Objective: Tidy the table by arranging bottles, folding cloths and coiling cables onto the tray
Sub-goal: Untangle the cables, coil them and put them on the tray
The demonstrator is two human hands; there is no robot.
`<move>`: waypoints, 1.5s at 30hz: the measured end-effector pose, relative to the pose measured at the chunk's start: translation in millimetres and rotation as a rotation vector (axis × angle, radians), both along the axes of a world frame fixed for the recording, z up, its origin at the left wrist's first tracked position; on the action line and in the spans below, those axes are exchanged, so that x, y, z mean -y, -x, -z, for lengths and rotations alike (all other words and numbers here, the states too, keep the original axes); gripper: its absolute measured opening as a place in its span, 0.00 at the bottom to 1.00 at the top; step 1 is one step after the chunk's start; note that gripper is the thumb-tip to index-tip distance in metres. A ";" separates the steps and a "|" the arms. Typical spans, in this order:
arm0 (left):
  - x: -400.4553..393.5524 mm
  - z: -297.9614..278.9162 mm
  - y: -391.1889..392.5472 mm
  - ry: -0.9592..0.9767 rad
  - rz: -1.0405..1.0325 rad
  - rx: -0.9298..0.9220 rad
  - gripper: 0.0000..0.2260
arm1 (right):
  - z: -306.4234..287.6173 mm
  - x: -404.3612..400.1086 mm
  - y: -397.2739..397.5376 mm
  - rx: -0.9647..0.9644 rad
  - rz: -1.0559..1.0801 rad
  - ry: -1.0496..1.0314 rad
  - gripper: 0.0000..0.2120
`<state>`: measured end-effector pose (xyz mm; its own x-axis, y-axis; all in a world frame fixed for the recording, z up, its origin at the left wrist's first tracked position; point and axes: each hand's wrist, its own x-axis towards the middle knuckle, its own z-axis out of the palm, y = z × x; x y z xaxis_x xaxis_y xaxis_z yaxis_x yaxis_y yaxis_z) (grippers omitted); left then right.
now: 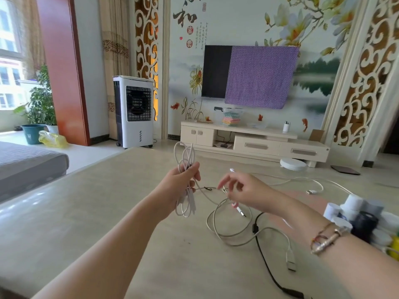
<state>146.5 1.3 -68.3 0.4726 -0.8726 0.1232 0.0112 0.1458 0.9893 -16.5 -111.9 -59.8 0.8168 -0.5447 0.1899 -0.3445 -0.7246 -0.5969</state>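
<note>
My left hand grips a bundle of coiled white cable, held upright above the beige table; loops stick out above and below the fist. One strand runs from the bundle rightward to my right hand, whose fingers pinch it near its white plug end. More loose cables lie on the table: a grey-white one in loops under my right hand, a black one running to the front edge, and a white one farther back. Several bottles stand at the right edge, blurred.
A grey sofa sits to the left of the table. Beyond the table stand a white air cooler, a low TV cabinet and a round white robot vacuum on the floor.
</note>
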 end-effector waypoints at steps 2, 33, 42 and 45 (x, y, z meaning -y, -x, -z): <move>-1.1 -2.0 0.8 -0.009 -0.016 -0.013 0.14 | 15.7 3.3 9.5 -0.193 0.031 0.294 0.10; 6.6 14.7 40.8 -0.379 0.347 0.067 0.12 | 23.6 -8.5 25.1 0.097 0.065 0.023 0.08; 17.6 20.7 37.3 -0.298 0.171 -0.040 0.12 | 25.7 4.4 36.2 0.170 0.058 -0.173 0.04; 16.7 16.5 27.6 -0.221 0.114 -0.149 0.13 | 29.9 14.3 41.6 0.200 0.139 -0.065 0.01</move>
<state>118.9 -15.4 -84.8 0.3687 -0.9191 -0.1391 0.1630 -0.0834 0.9831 -58.1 -126.2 -89.6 0.6828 -0.6655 0.3016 -0.3083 -0.6366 -0.7068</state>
